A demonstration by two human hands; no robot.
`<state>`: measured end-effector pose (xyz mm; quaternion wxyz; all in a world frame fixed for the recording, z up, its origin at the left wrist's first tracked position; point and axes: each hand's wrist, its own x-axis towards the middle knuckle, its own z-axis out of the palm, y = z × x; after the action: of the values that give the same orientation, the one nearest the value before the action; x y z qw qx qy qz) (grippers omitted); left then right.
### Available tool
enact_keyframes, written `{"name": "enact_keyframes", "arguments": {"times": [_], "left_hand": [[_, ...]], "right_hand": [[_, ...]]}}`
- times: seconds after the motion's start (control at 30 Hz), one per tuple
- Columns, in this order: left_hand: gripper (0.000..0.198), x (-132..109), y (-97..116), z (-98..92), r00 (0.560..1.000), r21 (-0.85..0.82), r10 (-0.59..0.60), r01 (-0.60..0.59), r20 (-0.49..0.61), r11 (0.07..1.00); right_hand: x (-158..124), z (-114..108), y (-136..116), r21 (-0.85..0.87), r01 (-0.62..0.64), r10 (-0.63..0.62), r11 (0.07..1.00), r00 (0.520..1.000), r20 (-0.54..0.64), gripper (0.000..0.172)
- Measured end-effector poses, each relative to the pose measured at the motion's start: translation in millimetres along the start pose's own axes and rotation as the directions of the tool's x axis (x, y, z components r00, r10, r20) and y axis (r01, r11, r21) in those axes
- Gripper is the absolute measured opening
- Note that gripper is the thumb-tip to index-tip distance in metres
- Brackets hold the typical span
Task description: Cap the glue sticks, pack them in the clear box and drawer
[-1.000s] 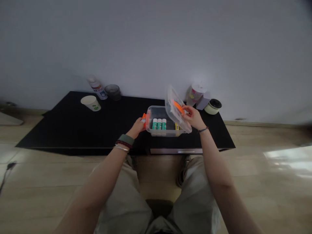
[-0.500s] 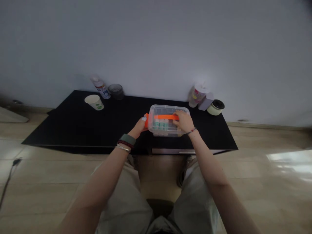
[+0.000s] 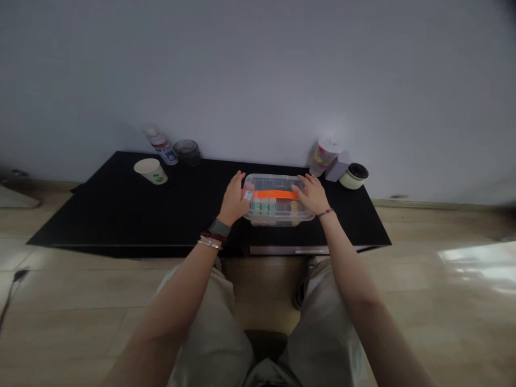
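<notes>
A clear plastic box (image 3: pixel 278 217) sits on the black table (image 3: pixel 100 220), its transparent lid (image 3: pixel 278 183) closed on top. An orange band (image 3: pixel 276 194) runs across the lid. Through the plastic I see several glue sticks with teal labels (image 3: pixel 264 206) and a yellow item (image 3: pixel 294 212). My left hand (image 3: pixel 234 199) touches the box's left end, fingers spread, holding nothing. My right hand (image 3: pixel 312 194) rests on the lid's right side, fingers apart. The box's left-end orange piece is hidden behind my left hand.
Along the wall at the table's back stand a paper cup (image 3: pixel 150 171), a spray can (image 3: pixel 160 148) and a dark glass jar (image 3: pixel 187 152). To the right are a plastic cup (image 3: pixel 324 156), a lilac box (image 3: pixel 337 166) and a round black-topped tin (image 3: pixel 353 176).
The lid has swung down from tilted in my right hand to lying closed on the box. My left hand has moved right onto the box's end, and my right hand has let go of the lid.
</notes>
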<state>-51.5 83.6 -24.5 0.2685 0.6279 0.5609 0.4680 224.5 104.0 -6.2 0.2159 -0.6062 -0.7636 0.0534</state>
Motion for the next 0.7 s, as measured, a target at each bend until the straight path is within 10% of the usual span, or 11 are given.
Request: {"name": "enact_keyframes", "arguments": {"times": [0.23,0.7], "left_hand": [[0.059,6.2,-1.4,8.7,0.971,0.102,-0.021,-0.004,0.238,0.995],[0.063,1.7,13.1,2.2,0.945,0.384,-0.123,-0.003,0.304,0.923]], "right_hand": [[-1.6,12.3,6.8,0.110,-0.051,0.041,0.993,0.995,0.094,0.066],[0.2,16.3,10.6,0.239,-0.061,0.034,0.969,0.993,0.115,0.077]]}}
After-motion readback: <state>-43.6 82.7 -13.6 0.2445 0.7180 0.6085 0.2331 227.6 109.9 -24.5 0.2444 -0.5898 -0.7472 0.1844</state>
